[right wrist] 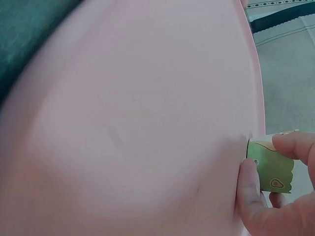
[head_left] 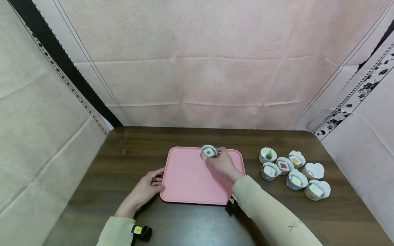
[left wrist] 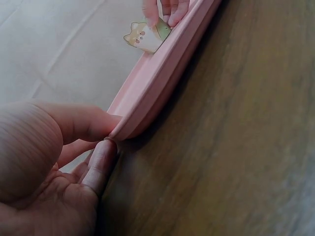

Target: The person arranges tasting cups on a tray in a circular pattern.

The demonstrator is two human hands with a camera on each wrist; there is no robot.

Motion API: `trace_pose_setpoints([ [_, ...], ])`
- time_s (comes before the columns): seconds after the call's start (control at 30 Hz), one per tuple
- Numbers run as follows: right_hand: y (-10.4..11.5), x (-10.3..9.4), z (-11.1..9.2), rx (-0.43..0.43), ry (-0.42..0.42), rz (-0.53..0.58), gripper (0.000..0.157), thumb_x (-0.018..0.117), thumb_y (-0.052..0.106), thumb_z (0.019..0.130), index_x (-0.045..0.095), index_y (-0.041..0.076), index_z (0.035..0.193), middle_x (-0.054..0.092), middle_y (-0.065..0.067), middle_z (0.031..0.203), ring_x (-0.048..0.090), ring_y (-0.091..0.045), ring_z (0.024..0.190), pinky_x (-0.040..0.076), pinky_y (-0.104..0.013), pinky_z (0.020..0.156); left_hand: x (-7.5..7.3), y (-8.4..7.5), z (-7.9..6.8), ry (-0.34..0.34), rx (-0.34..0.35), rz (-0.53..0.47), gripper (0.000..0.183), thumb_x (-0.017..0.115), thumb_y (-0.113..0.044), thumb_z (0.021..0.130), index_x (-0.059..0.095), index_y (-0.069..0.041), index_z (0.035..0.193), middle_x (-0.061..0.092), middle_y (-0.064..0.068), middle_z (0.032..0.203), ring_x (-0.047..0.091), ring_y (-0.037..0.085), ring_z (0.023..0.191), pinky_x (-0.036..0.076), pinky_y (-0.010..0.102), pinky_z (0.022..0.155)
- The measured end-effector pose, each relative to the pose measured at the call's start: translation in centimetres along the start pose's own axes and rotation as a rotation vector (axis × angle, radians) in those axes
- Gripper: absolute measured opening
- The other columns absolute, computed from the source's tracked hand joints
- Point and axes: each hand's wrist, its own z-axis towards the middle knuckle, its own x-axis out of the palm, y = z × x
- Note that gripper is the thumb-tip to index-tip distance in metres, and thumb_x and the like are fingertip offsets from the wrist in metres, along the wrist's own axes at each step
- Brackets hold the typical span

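A pink rectangular tray (head_left: pixel 197 177) lies on the wooden table. My left hand (head_left: pixel 144 189) pinches its left rim between thumb and fingers; the pinch shows closely on the tray edge (left wrist: pixel 147 83) in the left wrist view. Near the tray's far edge, my right hand (head_left: pixel 224 164) holds a small paper cup (head_left: pixel 209 151) by its side. Something pale with a green spot sits inside that cup. A cartoon animal face shows on the cup (left wrist: pixel 147 37) in the left wrist view, and green avocado print on the cup (right wrist: pixel 270 169) in the right wrist view.
Several similar paper cups stand grouped at the right of the table, among them one with a green piece (head_left: pixel 268 155), one with a red square (head_left: pixel 283 166) and a brown one (head_left: pixel 317 190). Pale cloth (head_left: pixel 197 82) hangs behind the table (head_left: pixel 141 143) and at both sides.
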Motion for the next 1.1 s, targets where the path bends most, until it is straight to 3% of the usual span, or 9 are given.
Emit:
trace_pose_setpoints([
  [0.17,0.2,-0.1,-0.1,0.007,-0.003,-0.02,0.055,0.072,0.02,0.075,0.039,0.0,0.114,0.051,-0.012,0.093,0.057,-0.018,0.069,0.048,-0.026,0.059,0.1,-0.1,0.0,-0.003,0.003,-0.003,0.062,0.066,-0.001,0.076,0.045,-0.02,0.131,0.041,0.005,0.123,0.051,0.02,0.099,0.048,0.03,0.077],
  [0.4,0.2,-0.6,-0.3,0.037,0.037,0.05,0.058,0.073,0.019,0.073,0.038,0.003,0.116,0.051,-0.013,0.097,0.057,-0.019,0.074,0.049,-0.027,0.061,0.2,0.0,0.1,-0.01,0.002,0.0,0.061,0.067,-0.001,0.076,0.045,-0.019,0.131,0.041,0.005,0.123,0.052,0.02,0.098,0.048,0.03,0.076],
  [0.57,0.1,-1.6,-1.1,0.037,0.068,0.034,0.074,0.077,0.043,0.063,0.039,0.009,0.117,0.05,-0.01,0.104,0.056,-0.019,0.079,0.049,-0.03,0.064,0.2,-0.3,-0.2,-0.014,-0.014,0.007,0.061,0.067,-0.002,0.077,0.046,-0.02,0.131,0.042,0.007,0.121,0.052,0.021,0.099,0.048,0.03,0.075],
  [0.7,0.2,-3.1,-2.0,-0.051,0.043,-0.095,0.082,0.074,0.056,0.057,0.043,0.011,0.118,0.051,-0.009,0.11,0.054,-0.02,0.091,0.047,-0.032,0.072,0.0,-1.1,-0.6,-0.003,-0.023,0.0,0.061,0.066,-0.001,0.077,0.044,-0.016,0.132,0.04,0.009,0.124,0.051,0.023,0.1,0.048,0.031,0.076],
  [0.83,-0.2,-5.1,-3.2,-0.148,0.016,-0.208,0.075,0.072,0.052,0.065,0.044,0.011,0.121,0.052,-0.009,0.112,0.052,-0.023,0.1,0.045,-0.036,0.077,-0.1,-0.2,-0.2,-0.01,-0.015,0.005,0.061,0.067,-0.002,0.077,0.045,-0.019,0.131,0.041,0.007,0.125,0.051,0.021,0.099,0.048,0.031,0.077],
  [1.1,-1.7,-10.3,-6.0,-0.16,-0.03,-0.316,0.076,0.07,0.056,0.065,0.042,0.015,0.122,0.052,-0.008,0.111,0.053,-0.022,0.094,0.047,-0.035,0.072,0.1,0.3,0.0,-0.017,0.001,0.023,0.061,0.067,-0.003,0.076,0.046,-0.02,0.13,0.042,0.005,0.122,0.051,0.02,0.098,0.048,0.03,0.077],
])
